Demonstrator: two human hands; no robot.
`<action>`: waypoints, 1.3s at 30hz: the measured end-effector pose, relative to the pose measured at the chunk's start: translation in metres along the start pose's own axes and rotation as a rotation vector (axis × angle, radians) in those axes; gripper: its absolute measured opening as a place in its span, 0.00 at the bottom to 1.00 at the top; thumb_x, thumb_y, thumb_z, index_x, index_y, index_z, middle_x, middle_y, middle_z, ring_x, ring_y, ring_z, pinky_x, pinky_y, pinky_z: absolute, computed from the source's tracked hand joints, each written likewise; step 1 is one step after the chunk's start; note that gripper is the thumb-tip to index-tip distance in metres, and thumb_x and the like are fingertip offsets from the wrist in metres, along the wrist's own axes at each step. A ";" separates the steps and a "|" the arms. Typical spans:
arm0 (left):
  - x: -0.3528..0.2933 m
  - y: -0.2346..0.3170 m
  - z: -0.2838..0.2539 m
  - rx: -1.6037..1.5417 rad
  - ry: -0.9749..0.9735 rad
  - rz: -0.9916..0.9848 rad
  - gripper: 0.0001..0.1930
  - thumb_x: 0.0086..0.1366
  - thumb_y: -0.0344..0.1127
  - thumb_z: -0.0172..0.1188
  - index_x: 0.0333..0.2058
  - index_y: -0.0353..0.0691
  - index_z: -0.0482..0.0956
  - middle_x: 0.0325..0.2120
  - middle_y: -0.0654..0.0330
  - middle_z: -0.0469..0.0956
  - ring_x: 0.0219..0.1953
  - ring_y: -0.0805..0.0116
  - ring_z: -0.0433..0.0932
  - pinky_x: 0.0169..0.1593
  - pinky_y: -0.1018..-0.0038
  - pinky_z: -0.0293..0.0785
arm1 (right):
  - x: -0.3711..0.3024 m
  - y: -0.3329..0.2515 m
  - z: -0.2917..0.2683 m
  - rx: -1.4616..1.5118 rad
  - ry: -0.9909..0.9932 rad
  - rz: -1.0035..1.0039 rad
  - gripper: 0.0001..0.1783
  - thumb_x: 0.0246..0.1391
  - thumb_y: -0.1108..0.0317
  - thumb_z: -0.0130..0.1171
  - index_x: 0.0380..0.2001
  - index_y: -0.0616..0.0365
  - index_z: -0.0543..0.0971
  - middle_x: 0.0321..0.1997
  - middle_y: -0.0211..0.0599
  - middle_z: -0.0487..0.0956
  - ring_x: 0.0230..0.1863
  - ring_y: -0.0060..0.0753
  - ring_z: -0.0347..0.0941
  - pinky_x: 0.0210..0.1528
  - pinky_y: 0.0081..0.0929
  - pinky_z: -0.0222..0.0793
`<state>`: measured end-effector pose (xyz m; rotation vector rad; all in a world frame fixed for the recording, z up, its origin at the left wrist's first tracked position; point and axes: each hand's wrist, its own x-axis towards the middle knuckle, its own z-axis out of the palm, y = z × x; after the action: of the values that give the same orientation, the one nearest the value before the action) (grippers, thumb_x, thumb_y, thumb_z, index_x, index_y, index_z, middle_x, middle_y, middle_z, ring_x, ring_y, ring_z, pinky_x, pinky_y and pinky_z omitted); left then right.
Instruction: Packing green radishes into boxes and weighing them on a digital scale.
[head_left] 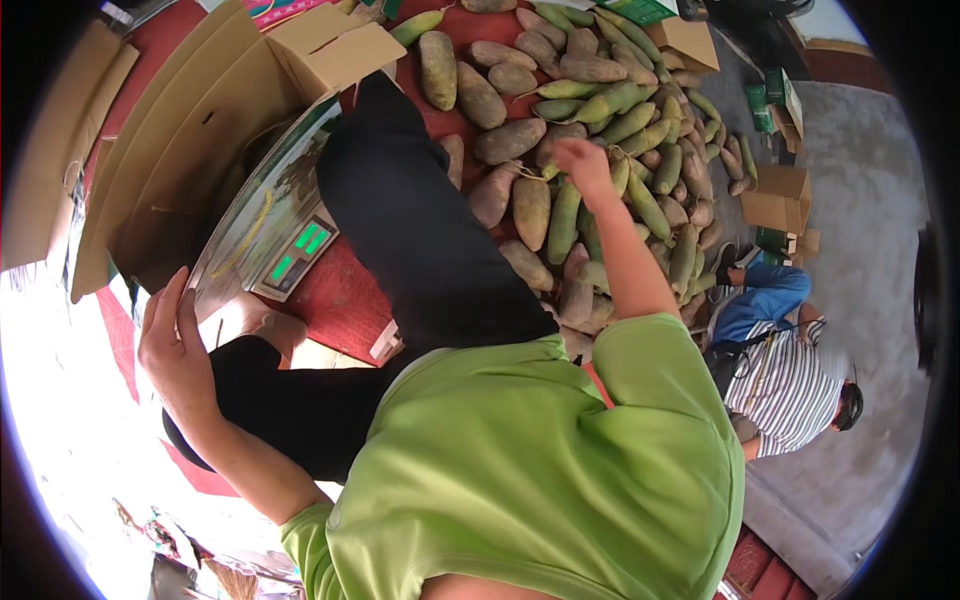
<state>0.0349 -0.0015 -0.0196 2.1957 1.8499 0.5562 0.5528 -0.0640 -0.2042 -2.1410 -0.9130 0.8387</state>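
The rim of a shiny tray (pixel 222 262) is met by the left grip (pixel 177 355), its fingers extended. Radishes (pixel 630 123) are heaped around the loosely curled right grip (pixel 585 168); whether one is held cannot be told. Farther right, a striped shirt (pixel 785 385) is seen.

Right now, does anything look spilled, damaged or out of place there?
Nothing clearly stands out. The root vegetables lie in a loose heap, with the right hand over them and no obvious breakage. The scale has its display lit. The lower left is too washed out to judge.
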 end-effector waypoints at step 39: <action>-0.013 0.003 -0.016 0.136 -0.010 0.166 0.15 0.53 0.30 0.56 0.41 0.39 0.80 0.37 0.59 0.80 0.40 0.62 0.80 0.45 0.67 0.75 | 0.007 -0.024 -0.020 -0.041 0.161 -0.280 0.29 0.45 0.80 0.65 0.53 0.64 0.69 0.48 0.39 0.74 0.49 0.34 0.71 0.52 0.30 0.67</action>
<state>0.0295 -0.0157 -0.0056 2.4526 1.7586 0.4593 0.5630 -0.0519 -0.1767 -2.0196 -1.1188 0.5051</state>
